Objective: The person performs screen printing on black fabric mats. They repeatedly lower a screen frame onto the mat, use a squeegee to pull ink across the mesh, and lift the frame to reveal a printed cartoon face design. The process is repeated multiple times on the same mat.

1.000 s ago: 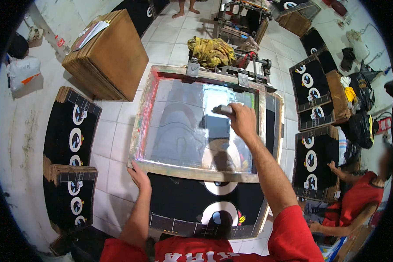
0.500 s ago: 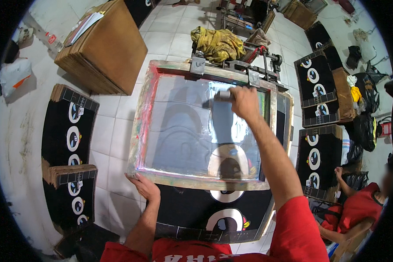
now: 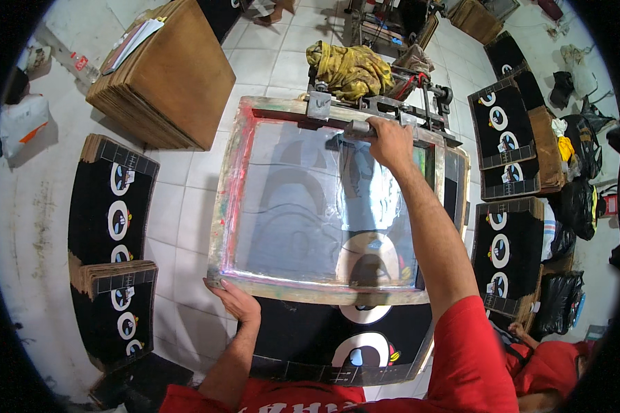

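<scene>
A wooden-framed printing screen, its edges stained red and green, lies over a black printed panel with white ring-shaped eyes. My left hand grips the screen's near left corner, thumb on top and some fingers hidden below. At the far end of the mesh, my right hand is closed around the handle of a squeegee. A glossy stretch of mesh lies between the squeegee and a white eye showing through. Two metal clamps hold the screen's far rail; my right hand partly covers the right one.
Stacks of black printed panels stand left and right. A tall stack of brown boards is at far left. Behind the screen, a yellow cloth lies on a metal rig. A co-worker's red sleeve is at lower right.
My right hand and the squeegee have moved farther away, toward the screen's far rail. My left hand stays at the corner. The co-worker at right has shifted lower in the view.
</scene>
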The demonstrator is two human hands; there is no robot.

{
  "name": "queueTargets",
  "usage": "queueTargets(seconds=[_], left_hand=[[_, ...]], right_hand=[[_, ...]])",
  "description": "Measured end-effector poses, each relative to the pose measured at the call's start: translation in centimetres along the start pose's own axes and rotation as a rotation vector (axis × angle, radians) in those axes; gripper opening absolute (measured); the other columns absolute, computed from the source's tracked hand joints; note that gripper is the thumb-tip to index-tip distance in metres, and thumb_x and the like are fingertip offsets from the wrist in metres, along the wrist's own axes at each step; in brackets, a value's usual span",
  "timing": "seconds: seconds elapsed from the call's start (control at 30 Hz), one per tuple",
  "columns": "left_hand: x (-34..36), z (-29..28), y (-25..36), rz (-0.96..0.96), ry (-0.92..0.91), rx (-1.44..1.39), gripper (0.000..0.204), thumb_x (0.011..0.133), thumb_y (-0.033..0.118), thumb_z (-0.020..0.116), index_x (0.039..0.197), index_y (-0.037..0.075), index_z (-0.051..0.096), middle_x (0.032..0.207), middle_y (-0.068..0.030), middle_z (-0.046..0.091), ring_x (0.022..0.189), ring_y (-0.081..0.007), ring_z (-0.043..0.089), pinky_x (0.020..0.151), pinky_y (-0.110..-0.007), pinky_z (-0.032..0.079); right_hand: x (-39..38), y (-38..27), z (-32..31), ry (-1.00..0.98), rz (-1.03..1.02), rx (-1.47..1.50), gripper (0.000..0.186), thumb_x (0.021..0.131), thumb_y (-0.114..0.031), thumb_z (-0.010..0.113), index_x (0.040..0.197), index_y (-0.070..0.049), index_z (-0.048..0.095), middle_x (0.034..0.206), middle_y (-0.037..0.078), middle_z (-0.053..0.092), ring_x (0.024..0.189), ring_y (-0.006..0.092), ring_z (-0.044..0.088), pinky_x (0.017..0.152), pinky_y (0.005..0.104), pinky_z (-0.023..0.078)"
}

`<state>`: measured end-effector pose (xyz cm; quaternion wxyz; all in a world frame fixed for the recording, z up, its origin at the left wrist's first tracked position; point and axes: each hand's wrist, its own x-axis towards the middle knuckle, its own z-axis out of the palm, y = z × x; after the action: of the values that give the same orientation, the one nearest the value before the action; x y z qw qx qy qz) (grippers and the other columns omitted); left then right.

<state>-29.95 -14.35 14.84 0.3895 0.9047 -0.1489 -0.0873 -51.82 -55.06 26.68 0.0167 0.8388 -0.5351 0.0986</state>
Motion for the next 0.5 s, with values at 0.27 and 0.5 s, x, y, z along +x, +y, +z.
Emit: queueTargets(seconds=[0.27, 0.5], left_hand=[[-0.3, 0.0, 0.2, -0.015, -0.003, -0.031, 0.067, 0.110, 0.042, 0.030, 0.161, 0.003, 0.011, 0.148, -0.0373, 0.043, 0.130, -0.0526, 0.050, 0.106, -0.056, 0.042], [-0.2, -0.3, 0.5, -0.086, -0.053, -0.009, 0.067, 0.110, 0.040, 0.033, 0.160, 0.000, 0.012, 0.145, -0.0389, 0.046, 0.126, -0.0533, 0.053, 0.101, -0.056, 0.044]], right_hand=[[-7.8, -0.8, -2.5, -0.191, -0.050, -0.020, 0.027, 0.082, -0.010, 0.072, 0.108, -0.019, 0.072, 0.095, 0.006, 0.075, 0.092, 0.0274, 0.071, 0.088, 0.0481, 0.042], [-19.5, -3.1, -4.2, -0.081, -0.082, 0.080, 0.030, 0.082, -0.001, 0.067, 0.109, -0.015, 0.071, 0.098, 0.003, 0.072, 0.095, 0.0227, 0.066, 0.095, 0.0470, 0.040]])
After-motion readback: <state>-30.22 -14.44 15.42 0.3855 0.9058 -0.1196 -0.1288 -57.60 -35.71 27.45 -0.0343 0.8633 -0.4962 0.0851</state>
